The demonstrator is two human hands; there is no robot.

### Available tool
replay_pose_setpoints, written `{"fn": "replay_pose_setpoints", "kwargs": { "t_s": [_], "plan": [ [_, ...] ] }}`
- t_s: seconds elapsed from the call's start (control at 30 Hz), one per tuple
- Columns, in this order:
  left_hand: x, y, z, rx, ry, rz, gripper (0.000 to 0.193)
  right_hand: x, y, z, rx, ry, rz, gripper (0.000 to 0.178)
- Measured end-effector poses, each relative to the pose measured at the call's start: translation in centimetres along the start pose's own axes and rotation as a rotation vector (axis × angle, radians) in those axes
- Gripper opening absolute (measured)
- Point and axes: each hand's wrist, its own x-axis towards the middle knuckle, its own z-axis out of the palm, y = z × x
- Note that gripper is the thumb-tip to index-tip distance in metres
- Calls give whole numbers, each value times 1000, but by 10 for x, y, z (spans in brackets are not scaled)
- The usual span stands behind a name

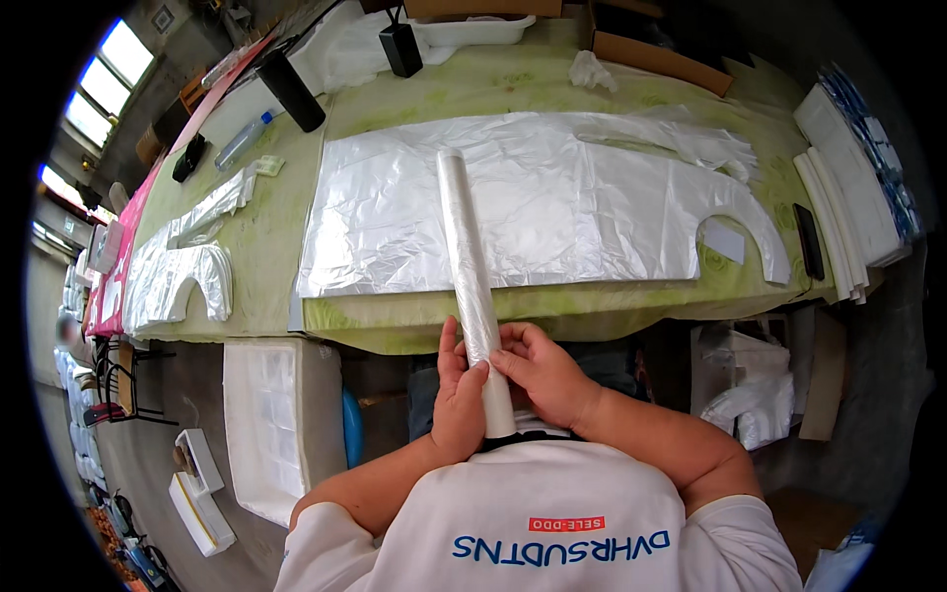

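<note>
A long roll of thin clear-white plastic film is held upright-slanting in front of my body, its far end over the table. My left hand cups its left side near the lower end, thumb lying along it. From the right, my right hand closes round the same roll, thumb pressed on its surface. Beyond my hands a flat stack of white plastic bags or aprons is spread on the table, with a curved cut-out at its right end. The roll hides part of that stack.
Green patterned cloth covers the table. Farther left lie more folded plastic pieces, a bottle and a black cylinder. To the right are a phone and white rolls. A white bin stands below the table edge.
</note>
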Motion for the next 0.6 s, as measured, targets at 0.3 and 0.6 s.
{"fn": "replay_pose_setpoints", "kwargs": {
  "t_s": [0.3, 0.6],
  "plan": [
    [41, 16, 41, 470, -151, 224, 63, -15, -4, -30, -284, 131, -351, 40],
    [200, 99, 43, 593, 55, 90, 74, -57, -9, -87, -545, 313, -445, 44]
  ]
}}
